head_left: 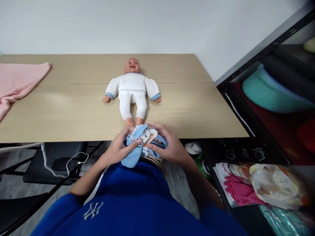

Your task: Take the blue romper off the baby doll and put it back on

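A bunched light-blue garment with a white and orange cartoon figure is gathered between my hands at the table's front edge. My left hand is closed on its left side, thumb lying on top. On the other side my right hand curls round the cloth, thumb over its edge. Just beyond, a baby doll lies on its back, feet toward me. It wears a white top with blue cuffs and white trousers; its feet are partly hidden behind my left hand and the garment.
The doll lies on a wooden table against a white wall. At the left is a pink cloth. Black shelving on the right holds a teal basin and plastic-wrapped items. A white cable hangs over a black chair.
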Motion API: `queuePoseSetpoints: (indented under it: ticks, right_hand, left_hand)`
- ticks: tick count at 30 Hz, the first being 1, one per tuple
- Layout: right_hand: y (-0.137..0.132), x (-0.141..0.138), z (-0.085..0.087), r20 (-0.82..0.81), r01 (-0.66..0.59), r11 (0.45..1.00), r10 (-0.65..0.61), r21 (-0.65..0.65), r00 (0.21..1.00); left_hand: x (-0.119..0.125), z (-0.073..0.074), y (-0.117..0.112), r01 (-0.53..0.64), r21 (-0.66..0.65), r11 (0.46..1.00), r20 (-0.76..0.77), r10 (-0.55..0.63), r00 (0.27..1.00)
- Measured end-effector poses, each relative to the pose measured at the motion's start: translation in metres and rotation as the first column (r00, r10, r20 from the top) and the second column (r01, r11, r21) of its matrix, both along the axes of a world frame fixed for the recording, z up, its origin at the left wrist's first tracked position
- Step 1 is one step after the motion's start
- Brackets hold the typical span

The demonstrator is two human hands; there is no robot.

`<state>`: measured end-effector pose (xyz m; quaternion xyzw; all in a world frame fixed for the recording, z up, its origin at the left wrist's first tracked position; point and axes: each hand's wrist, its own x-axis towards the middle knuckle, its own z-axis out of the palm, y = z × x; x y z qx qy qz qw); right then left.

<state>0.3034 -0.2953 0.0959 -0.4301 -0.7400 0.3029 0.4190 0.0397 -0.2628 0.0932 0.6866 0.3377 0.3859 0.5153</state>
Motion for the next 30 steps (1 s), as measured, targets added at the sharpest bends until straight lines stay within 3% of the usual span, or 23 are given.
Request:
queuePoseSetpoints:
  ticks: [3,6,9,13,16,19,22,25,27,30]
  right_hand:
    - [0.001,0.003,0.004,0.05,0.006,0.997,-0.01,0.079,0.999]
    - [0.004,0.006,0.008,-0.031,0.068,0.98,-0.064,0.189,0.997]
    - [0.01,0.007,0.011,-0.13,0.053,0.975,-0.025,0.216,0.991]
    - [0.02,0.008,0.016,-0.157,0.012,0.988,0.013,0.154,0.987]
    - [0.02,0.007,0.022,-0.042,-0.105,0.991,0.109,0.088,0.993]
    - [0.014,-0.006,0.024,0.017,-0.237,0.97,0.237,0.053,0.971]
    - [0.007,-0.028,0.012,0.016,-0.271,0.956,0.271,0.112,0.963]
    - [0.003,-0.048,-0.01,-0.017,-0.121,0.978,0.126,0.171,0.992]
    - [0.001,-0.055,-0.026,-0.083,-0.045,0.989,0.057,0.138,0.995]
    - [-0.004,-0.058,-0.041,-0.154,-0.07,0.997,0.075,0.041,0.985]
  left_hand:
    - [-0.007,-0.002,0.0,-0.099,-0.13,0.987,0.114,0.114,0.987]
    - [-0.017,-0.012,0.003,-0.155,-0.232,0.96,0.195,0.202,0.96]
    - [-0.027,-0.02,0.005,-0.217,-0.256,0.942,0.243,0.28,0.929]
    - [-0.035,-0.014,0.004,-0.304,-0.112,0.946,0.229,0.322,0.919]
    - [-0.035,-0.001,0.003,-0.251,0.03,0.967,0.17,0.243,0.955]
    - [-0.029,0.008,0.002,-0.201,0.08,0.976,0.151,0.188,0.971]
    - [-0.024,0.01,0.002,-0.248,0.081,0.965,0.148,0.234,0.961]
    - [-0.024,0.01,0.0,-0.284,0.058,0.957,0.133,0.274,0.952]
    - [-0.026,0.01,-0.001,-0.283,0.048,0.958,0.101,0.278,0.955]
    - [-0.03,0.012,-0.002,-0.262,0.022,0.965,0.045,0.261,0.964]
